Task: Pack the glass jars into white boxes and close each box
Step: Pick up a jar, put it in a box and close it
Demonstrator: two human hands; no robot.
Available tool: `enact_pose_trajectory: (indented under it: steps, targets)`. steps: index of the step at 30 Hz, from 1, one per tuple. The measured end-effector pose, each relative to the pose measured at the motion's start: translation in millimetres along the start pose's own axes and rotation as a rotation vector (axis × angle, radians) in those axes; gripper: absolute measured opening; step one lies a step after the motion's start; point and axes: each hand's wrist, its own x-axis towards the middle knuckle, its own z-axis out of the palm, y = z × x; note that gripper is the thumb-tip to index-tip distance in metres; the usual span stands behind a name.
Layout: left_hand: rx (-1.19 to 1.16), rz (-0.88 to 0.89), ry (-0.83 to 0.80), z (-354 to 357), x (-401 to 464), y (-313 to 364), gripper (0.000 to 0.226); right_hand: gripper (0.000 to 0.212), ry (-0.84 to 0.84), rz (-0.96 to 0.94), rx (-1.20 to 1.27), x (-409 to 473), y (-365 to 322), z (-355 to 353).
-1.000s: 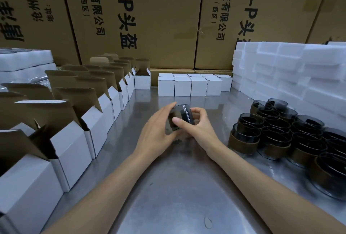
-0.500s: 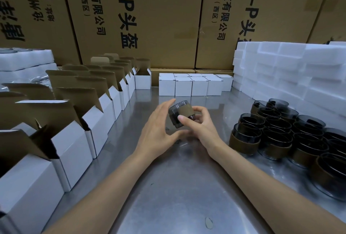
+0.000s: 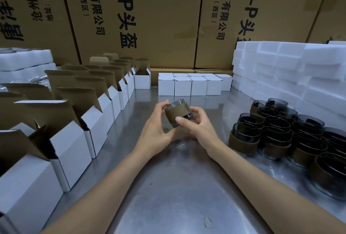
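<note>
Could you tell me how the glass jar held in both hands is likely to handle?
The glass jar is probably rigid and breakable. Its brown sleeve likely grips better than the bare glass rim. Being round, it may roll if laid sideways on the metal table.

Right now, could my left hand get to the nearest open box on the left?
Probably yes, once freed. The left hand and right hand both grip one jar, but only bare table lies between it and the open box.
</note>
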Motion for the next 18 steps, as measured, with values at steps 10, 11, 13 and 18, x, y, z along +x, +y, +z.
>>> enact_pose_trajectory:
  steps: [10,11,13,18]
  targets:
    - [0.111,0.097,0.089,-0.4,0.3,4.8,0.054,0.069,0.061,-0.131,-0.160,1.1,3.9,-1.3]
    - [0.096,0.091,0.086,-0.3,0.3,4.7,0.053,0.070,0.050,-0.123,-0.170,1.1,4.2,-1.7]
    - [0.060,0.074,0.077,-0.5,0.5,3.9,0.053,0.067,0.018,-0.115,-0.181,0.5,3.5,-1.6]
    - [-0.032,0.009,0.048,0.6,3.2,-2.4,0.057,0.036,-0.054,-0.059,-0.047,1.9,2.3,0.1]
